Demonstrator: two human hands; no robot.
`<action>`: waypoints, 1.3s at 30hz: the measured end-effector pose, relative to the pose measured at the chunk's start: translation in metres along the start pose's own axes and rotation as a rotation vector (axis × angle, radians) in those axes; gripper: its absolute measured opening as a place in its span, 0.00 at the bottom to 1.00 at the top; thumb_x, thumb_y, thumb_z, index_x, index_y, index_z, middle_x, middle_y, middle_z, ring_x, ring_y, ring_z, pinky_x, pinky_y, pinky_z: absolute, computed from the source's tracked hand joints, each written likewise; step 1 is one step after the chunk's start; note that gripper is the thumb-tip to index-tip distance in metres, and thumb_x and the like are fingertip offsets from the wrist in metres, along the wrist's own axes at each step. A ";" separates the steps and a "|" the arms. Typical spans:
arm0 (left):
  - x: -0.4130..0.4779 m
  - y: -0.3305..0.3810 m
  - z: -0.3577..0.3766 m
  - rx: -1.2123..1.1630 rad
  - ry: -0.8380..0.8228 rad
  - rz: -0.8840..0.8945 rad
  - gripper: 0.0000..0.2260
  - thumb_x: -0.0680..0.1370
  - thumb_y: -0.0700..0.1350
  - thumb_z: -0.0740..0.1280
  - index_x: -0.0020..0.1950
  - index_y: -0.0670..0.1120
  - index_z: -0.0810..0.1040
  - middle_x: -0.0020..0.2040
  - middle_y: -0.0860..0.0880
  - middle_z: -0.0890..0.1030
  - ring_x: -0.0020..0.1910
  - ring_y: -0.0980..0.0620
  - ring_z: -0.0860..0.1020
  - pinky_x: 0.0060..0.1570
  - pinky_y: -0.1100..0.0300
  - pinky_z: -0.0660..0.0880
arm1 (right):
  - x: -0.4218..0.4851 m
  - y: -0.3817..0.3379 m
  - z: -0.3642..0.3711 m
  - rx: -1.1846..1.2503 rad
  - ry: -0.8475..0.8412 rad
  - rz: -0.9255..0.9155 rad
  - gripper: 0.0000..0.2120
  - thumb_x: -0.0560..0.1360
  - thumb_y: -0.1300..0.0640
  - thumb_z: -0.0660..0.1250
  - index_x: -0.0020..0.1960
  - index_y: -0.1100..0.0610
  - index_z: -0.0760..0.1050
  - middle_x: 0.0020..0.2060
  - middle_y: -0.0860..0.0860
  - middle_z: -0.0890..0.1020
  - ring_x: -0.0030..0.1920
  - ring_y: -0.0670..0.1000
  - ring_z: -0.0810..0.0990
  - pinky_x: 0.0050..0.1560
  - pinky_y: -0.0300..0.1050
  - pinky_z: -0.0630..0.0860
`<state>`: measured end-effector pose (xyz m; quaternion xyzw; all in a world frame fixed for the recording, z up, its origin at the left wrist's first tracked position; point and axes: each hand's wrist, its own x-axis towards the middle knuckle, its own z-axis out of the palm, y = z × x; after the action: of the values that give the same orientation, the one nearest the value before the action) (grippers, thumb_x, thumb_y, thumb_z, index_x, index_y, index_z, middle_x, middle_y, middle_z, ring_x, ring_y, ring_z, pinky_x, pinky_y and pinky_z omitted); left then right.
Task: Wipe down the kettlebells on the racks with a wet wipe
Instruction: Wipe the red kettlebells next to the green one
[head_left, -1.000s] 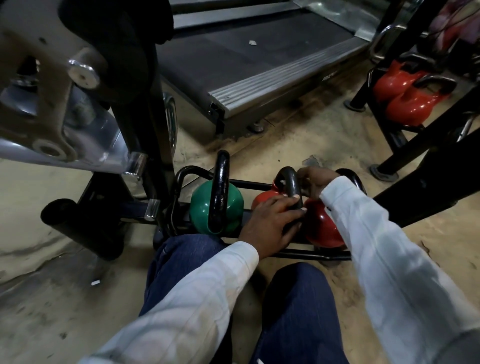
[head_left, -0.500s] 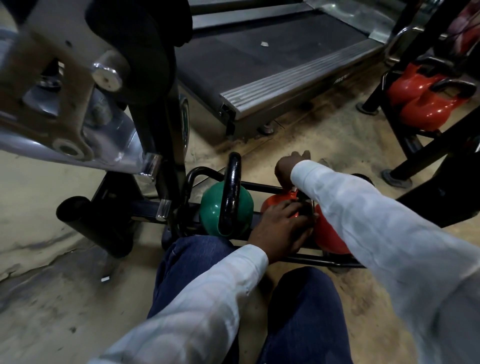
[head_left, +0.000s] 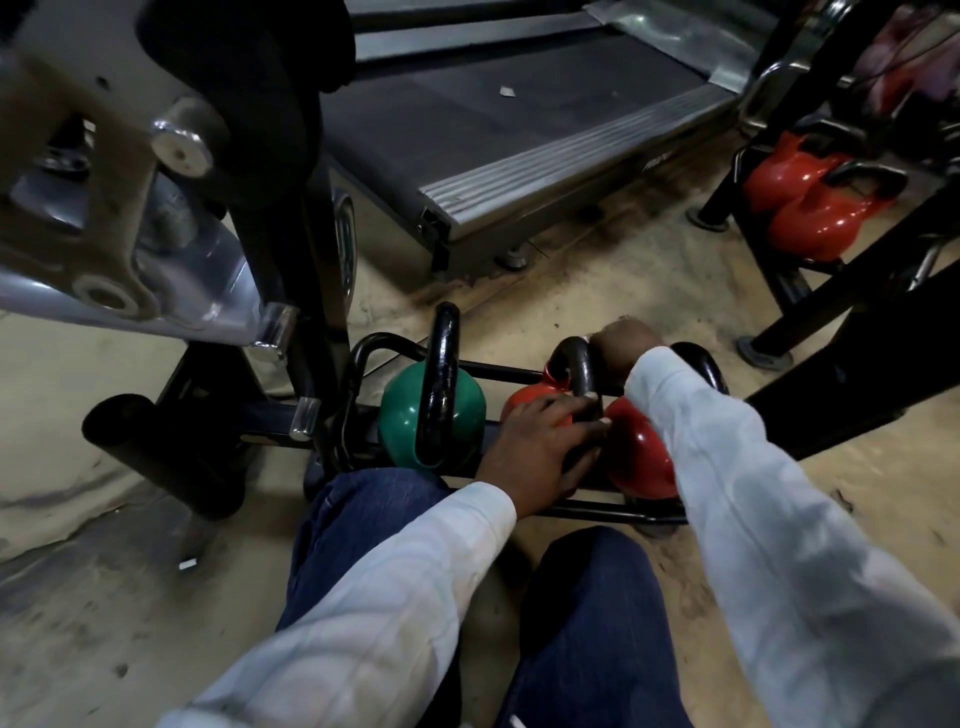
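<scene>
Red kettlebell: left grip clamps its handle low, right grip curls over the top.

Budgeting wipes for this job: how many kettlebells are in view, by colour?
Red kettlebells: 4 (2 on the near rack, 2 on the far rack)
Green kettlebell: 1
Total: 5
</scene>
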<state>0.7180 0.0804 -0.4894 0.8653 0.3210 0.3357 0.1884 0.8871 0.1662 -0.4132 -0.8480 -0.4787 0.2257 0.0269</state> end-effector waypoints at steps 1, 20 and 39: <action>0.000 -0.001 0.001 -0.008 0.001 0.005 0.15 0.76 0.51 0.67 0.62 0.53 0.79 0.67 0.50 0.76 0.63 0.46 0.73 0.61 0.47 0.71 | 0.002 0.009 0.008 0.203 -0.088 0.099 0.18 0.78 0.53 0.62 0.64 0.59 0.77 0.55 0.56 0.82 0.56 0.58 0.80 0.61 0.50 0.76; -0.012 0.006 -0.005 0.143 -0.110 0.021 0.26 0.69 0.45 0.75 0.66 0.53 0.76 0.68 0.46 0.74 0.63 0.41 0.74 0.55 0.46 0.73 | -0.017 -0.020 -0.008 -0.081 0.132 -0.292 0.05 0.68 0.47 0.74 0.41 0.45 0.81 0.48 0.47 0.83 0.51 0.52 0.80 0.57 0.49 0.74; -0.013 0.010 -0.005 0.140 -0.039 0.041 0.18 0.71 0.45 0.68 0.61 0.53 0.79 0.64 0.48 0.78 0.56 0.42 0.77 0.52 0.45 0.75 | -0.055 0.023 0.022 0.733 0.099 -0.060 0.10 0.80 0.58 0.62 0.43 0.61 0.77 0.38 0.53 0.79 0.39 0.53 0.81 0.32 0.34 0.69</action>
<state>0.7116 0.0652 -0.4869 0.8892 0.3219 0.2994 0.1267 0.8725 0.1051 -0.4193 -0.7776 -0.3888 0.3402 0.3584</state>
